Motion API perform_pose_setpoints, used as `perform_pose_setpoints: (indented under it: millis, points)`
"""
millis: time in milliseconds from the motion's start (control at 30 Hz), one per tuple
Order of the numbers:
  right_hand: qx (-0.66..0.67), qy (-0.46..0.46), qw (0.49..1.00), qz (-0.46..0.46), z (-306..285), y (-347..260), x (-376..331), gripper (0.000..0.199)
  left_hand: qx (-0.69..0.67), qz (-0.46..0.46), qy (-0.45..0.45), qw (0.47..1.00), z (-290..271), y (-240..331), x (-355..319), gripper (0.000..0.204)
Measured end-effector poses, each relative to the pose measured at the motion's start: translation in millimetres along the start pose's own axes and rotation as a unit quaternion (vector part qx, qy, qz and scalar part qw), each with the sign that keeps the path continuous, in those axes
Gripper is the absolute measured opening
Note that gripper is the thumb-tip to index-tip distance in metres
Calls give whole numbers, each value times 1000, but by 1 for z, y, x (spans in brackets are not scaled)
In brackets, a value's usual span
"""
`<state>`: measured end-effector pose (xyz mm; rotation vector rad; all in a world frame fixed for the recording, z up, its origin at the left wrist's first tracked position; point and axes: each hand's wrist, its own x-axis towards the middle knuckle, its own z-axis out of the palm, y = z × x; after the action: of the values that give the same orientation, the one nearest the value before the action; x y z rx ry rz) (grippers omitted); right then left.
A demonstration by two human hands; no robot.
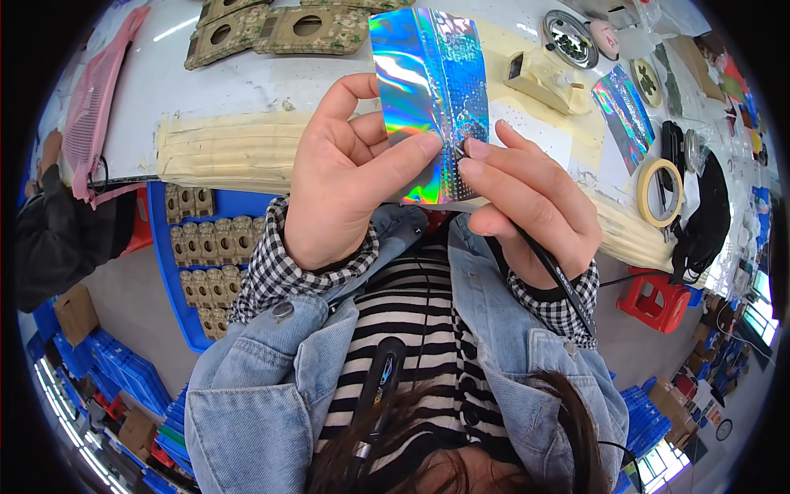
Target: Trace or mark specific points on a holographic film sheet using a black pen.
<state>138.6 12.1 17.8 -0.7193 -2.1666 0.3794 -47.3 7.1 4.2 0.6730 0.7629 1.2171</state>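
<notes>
A shiny holographic sheet (415, 74) of foil stickers, blue with rainbow glints, stands raised in front of me above the table's near edge. My left hand (337, 177) is closed on its lower left part, thumb across the front and fingers behind. At the sheet's lower right, my right hand (539, 202) pinches slim black tweezers (553, 267). Their dark tip meets the sheet's surface close to my left thumb, while the handle runs back along my right wrist. Whether a sticker is caught in the tip is too small to tell.
Camouflage-patterned pieces (309, 31) with round holes lie at the table's back left. Below the edge, a blue tray (193, 325) holds rows of small camouflage parts. To the right are a tape roll (660, 193), a tape-wrapped block (543, 81), a round dish (569, 39) and another holographic sheet (624, 115).
</notes>
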Motion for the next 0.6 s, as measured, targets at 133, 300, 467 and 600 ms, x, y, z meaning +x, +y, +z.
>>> perform_pose_setpoints:
  millis: [133,300,467,600]
  points:
    - [4,1,1000,2,0,1,-1,35,10,10,1,1000,1,-1,0,44]
    - [9,-3,1000,4,-1,1,-2,35,6,10,1,1000,1,-1,1,44]
    - [10,-7,1000,9,-1,0,-1,34,9,13,9,1000,2,-1,0,43]
    - [10,-10,1000,13,-1,0,-1,34,16,18,9,1000,1,-2,0,42]
